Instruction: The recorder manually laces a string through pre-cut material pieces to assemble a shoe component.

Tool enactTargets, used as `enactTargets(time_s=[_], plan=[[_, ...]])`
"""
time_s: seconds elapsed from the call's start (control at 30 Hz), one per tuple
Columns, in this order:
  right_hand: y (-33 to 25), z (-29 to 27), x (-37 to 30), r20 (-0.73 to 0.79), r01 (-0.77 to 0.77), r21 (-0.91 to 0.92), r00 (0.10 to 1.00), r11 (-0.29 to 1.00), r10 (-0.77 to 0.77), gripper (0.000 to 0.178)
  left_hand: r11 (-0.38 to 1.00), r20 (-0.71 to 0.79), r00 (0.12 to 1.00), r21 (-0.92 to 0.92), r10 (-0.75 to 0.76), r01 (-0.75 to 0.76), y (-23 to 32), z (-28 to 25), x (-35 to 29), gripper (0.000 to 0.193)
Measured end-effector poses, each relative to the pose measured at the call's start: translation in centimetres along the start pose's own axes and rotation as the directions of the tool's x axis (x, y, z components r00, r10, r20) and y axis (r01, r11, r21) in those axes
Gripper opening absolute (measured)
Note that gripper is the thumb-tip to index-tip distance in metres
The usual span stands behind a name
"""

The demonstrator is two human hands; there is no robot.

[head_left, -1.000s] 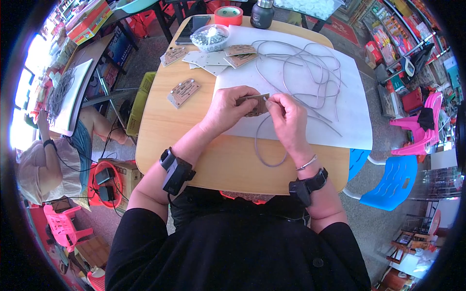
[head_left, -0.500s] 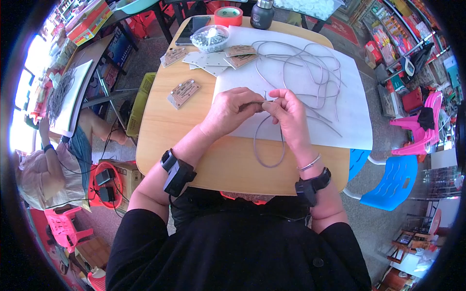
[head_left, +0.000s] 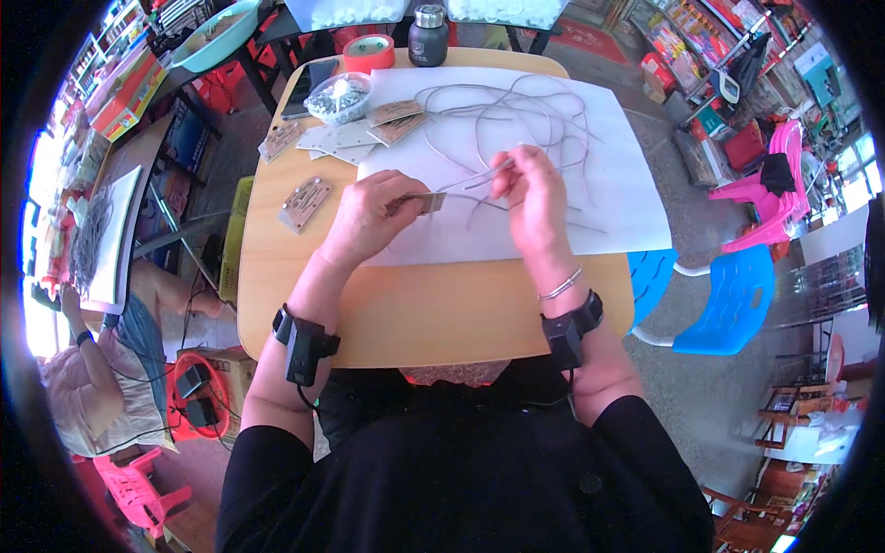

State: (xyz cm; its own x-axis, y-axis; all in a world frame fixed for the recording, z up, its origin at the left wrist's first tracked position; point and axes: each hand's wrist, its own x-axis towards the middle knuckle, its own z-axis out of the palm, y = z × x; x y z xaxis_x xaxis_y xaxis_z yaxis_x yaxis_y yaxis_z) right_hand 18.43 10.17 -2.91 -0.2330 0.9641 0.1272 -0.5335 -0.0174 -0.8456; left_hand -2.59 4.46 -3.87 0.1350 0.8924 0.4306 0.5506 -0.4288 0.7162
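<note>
My left hand [head_left: 371, 214] is closed around a small tan board [head_left: 431, 202], whose end sticks out past the fingertips. To its right, my right hand [head_left: 533, 195] is raised over the white sheet with thumb and forefinger pinched on a thin grey cord [head_left: 479, 177]. Stretches of cord run between the two hands; whether one passes through the board is too small to tell. More cord lies in loose loops [head_left: 553, 109] beyond my right hand. Left of my left hand rests a similar tan board [head_left: 304, 204] with holes and slots.
Behind the hands are stacked boards and pale plates [head_left: 343, 140], a clear tub of small metal parts [head_left: 338, 100], orange tape [head_left: 369, 53], a dark bottle [head_left: 429, 37] and a phone [head_left: 309, 85]. Blue chairs [head_left: 728, 300] stand at right. Another person [head_left: 97, 387] sits at left.
My hands have moved apart, the left holding the board and the right lifting the cord. The hanging loop of cord below the hands is gone. The view has shifted slightly.
</note>
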Motion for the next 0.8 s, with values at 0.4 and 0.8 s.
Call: enactTargets(time_s=[0.4,0.8], plan=[[-5.8,-9.2,-4.9,-0.403,0.023,-0.383,0.895,0.923,-0.19,0.019,0.982,0.015,0.986,0.085,0.167,-0.168,1.1,-1.2,0.3,0.016],[-3.7,-14.3,-6.5,-0.185,-0.059,-0.953,0.89,0.296,-0.418,0.009,0.913,-0.053,0.943,0.276,0.328,-0.302,1.9,-0.1,0.0,0.012]])
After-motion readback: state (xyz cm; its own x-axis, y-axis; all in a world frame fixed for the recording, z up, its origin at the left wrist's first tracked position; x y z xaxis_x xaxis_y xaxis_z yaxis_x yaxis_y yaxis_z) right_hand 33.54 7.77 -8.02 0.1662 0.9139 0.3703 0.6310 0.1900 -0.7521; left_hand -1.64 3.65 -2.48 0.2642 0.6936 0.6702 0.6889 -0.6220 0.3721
